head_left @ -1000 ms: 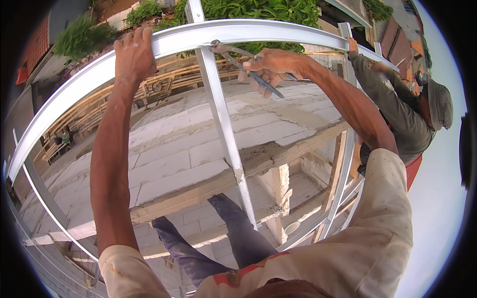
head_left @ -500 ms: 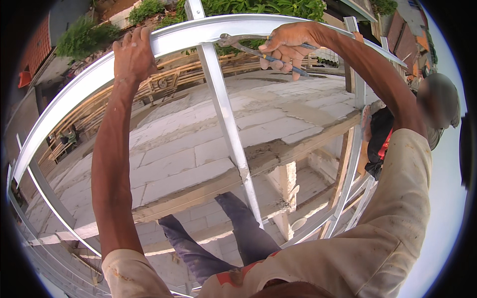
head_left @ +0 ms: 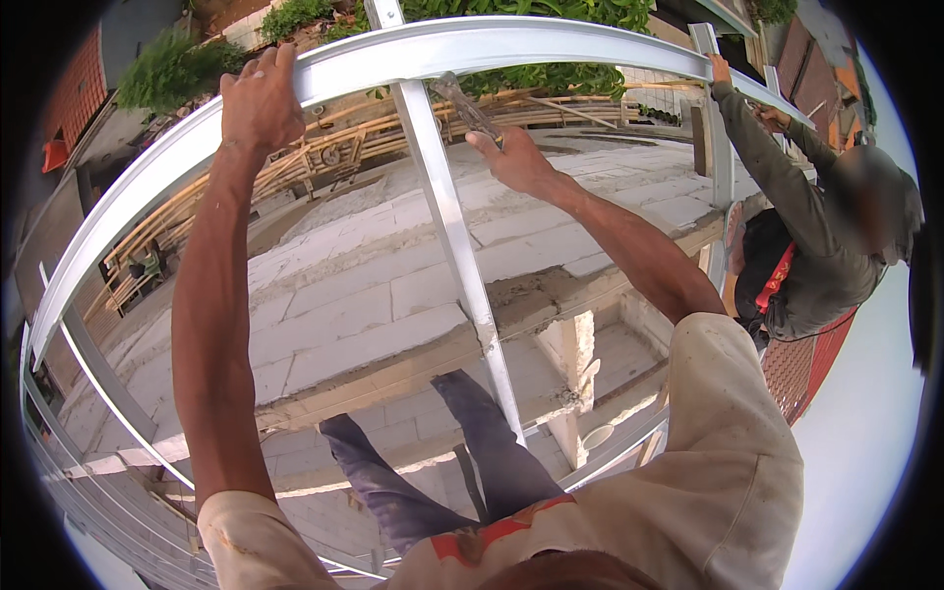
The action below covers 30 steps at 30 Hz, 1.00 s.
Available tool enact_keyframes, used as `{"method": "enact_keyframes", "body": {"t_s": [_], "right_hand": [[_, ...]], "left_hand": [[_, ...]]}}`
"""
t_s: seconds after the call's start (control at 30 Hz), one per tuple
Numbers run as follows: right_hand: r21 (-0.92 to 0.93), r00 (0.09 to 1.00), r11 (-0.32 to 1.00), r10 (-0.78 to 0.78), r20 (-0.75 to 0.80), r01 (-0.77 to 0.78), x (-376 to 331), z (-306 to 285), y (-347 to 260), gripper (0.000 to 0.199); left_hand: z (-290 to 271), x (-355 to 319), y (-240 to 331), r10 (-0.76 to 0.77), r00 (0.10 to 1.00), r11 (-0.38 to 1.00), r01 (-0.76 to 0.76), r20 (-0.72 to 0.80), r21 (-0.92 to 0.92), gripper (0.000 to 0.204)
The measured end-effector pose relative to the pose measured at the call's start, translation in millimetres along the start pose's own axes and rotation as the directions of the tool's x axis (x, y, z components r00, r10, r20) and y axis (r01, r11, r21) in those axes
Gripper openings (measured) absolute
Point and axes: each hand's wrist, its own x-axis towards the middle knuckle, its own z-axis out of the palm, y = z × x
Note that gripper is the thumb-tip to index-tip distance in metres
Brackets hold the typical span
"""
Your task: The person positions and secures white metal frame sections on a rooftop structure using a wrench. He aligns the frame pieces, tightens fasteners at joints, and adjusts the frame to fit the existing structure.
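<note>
My left hand (head_left: 262, 98) is closed over a long silvery metal channel (head_left: 551, 44) that curves across the top of the view. Below the channel, my right hand (head_left: 516, 162) grips a pair of pliers (head_left: 462, 103). Their worn metal jaws point up and left, close to where an upright metal stud (head_left: 438, 187) meets the channel's underside. Whether the jaws touch the metal, I cannot tell. The pliers' handles are mostly hidden by my right hand.
A co-worker (head_left: 831, 246) in a grey long-sleeved top is at the right, one hand on the channel. Pale block walls (head_left: 344, 295) and a concrete beam lie below. Bamboo poles (head_left: 334, 147) run behind, with shrubs (head_left: 177, 74) beyond. More metal studs (head_left: 108, 393) stand at the left.
My right hand has moved left and down, and the pliers' spread handles have come together in it. The co-worker, mostly hidden before, shows more fully. My left hand stays on the channel.
</note>
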Motion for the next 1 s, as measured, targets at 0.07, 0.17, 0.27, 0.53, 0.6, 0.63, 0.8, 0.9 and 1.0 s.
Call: {"method": "enact_keyframes", "body": {"t_s": [0.07,0.17,0.27,0.53,0.6,0.63,0.8,0.9,1.0], "right_hand": [[0.097,0.999,0.995,-0.001,-0.050,0.005,-3.1,17.2,5.9,0.053],[0.144,0.986,0.980,0.123,0.116,-0.139,-15.9,-5.9,-7.2,0.051],[0.106,0.924,0.966,0.191,0.330,-0.237,-34.9,-65.0,-64.7,0.050],[0.090,0.672,0.926,0.197,0.714,-0.367,2.4,-110.5,-125.7,0.055],[0.064,0.609,0.917,0.209,0.765,-0.394,14.8,-112.1,-133.3,0.057],[0.073,0.583,0.912,0.195,0.789,-0.405,19.2,-113.6,-136.5,0.058],[0.043,0.474,0.881,0.212,0.855,-0.471,33.8,-121.2,-153.7,0.055],[0.081,0.476,0.863,0.194,0.858,-0.498,33.7,-116.0,-151.1,0.046],[0.216,0.552,0.816,0.146,0.821,-0.537,19.4,-86.4,-131.7,0.037]], "left_hand": [[-2.1,-3.1,4.4,-0.008,1.000,1.000,0.009,-0.009,0.001,0.056],[0.7,-15.3,9.0,-0.035,0.999,0.999,0.035,-0.042,-0.006,0.057],[5.1,-21.9,6.0,-0.048,0.995,0.998,0.045,-0.085,-0.032,0.057],[10.5,-19.6,3.9,-0.052,0.997,0.998,0.051,-0.055,-0.027,0.058],[9.3,-17.8,4.9,-0.055,0.997,0.998,0.054,-0.053,-0.026,0.061],[8.5,-16.4,5.3,-0.059,0.997,0.998,0.058,-0.042,-0.021,0.065],[8.5,-17.6,-0.5,-0.051,0.997,0.999,0.051,-0.052,-0.010,0.067],[15.0,-17.0,-4.1,-0.029,0.991,0.999,0.025,-0.133,-0.031,0.062],[12.0,-19.1,-6.9,-0.041,0.997,0.999,0.041,-0.072,-0.012,0.062]]}}
